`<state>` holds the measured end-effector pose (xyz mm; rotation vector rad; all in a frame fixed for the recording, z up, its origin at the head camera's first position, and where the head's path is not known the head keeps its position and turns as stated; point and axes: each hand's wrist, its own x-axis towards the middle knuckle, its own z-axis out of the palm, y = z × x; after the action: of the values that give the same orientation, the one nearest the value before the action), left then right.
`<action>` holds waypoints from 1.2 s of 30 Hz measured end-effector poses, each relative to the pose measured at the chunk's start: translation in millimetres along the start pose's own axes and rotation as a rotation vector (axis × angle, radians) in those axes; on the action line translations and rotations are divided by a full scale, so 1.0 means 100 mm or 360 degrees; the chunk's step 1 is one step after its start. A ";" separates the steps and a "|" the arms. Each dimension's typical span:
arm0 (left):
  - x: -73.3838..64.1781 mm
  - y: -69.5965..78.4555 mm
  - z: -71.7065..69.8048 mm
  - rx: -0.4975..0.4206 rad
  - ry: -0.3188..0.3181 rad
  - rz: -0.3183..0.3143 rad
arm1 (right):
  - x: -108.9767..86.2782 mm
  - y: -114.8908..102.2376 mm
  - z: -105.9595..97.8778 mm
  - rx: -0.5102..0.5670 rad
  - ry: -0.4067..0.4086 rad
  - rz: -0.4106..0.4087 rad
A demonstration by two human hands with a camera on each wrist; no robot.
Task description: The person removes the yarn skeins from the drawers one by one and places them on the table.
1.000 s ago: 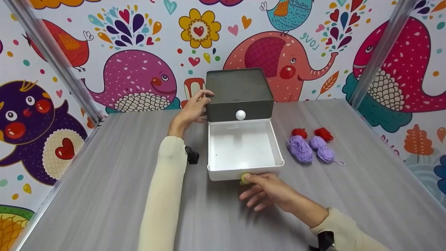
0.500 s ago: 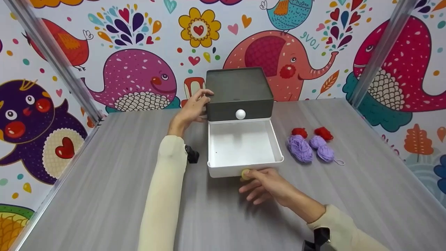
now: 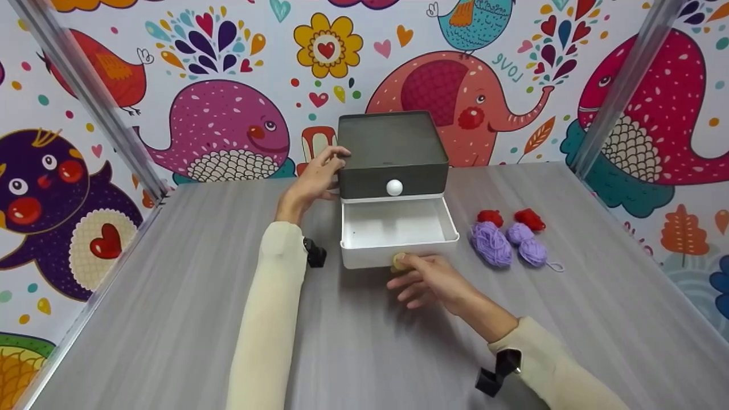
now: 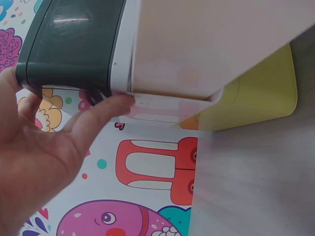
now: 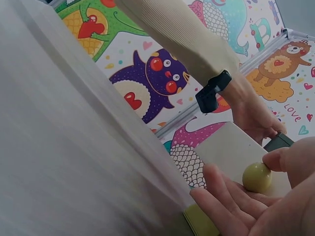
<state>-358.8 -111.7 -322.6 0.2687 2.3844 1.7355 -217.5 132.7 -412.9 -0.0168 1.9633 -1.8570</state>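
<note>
A small drawer cabinet [image 3: 393,139] stands against the back wall, its dark green top part bearing a white ball knob [image 3: 394,187]. Below it, a white drawer [image 3: 367,257] sticks partway out, with nothing large inside. My left hand [image 3: 310,185] holds the cabinet's left side, fingers at the top edge and thumb [image 4: 106,112] lower, at the white part. The right hand [image 3: 441,285] pinches the drawer's yellow-green knob [image 5: 257,178] between thumb and index finger, its other fingers spread below. In the left wrist view a yellow bottom section [image 4: 261,93] shows under the white drawer.
Right of the cabinet lie purple yarn balls [image 3: 491,244] and two red bundles [image 3: 529,219] on the grey wood-look table [image 3: 188,296]. Cartoon-printed walls [image 3: 324,102] with metal corner posts [image 3: 621,85] enclose the back and sides.
The white drawer has slid back toward the cabinet, so less of its inside shows. My right hand has moved forward with the knob; the left hand and yarn stay put.
</note>
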 end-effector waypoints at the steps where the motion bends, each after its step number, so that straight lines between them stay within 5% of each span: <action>1: 0.00 0.00 0.00 -0.0004 -0.0002 0.0002 | 0.02 0.00 0.01 0.0002 0.0011 0.0005; 36: -0.01 0.00 0.00 0.0005 0.0007 -0.0010 | 0.50 -0.18 -0.04 0.0170 0.0134 0.0006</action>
<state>-357.7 -112.1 -322.0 0.2575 2.3888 1.7316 -269.0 119.8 -410.6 0.0986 1.9141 -1.9876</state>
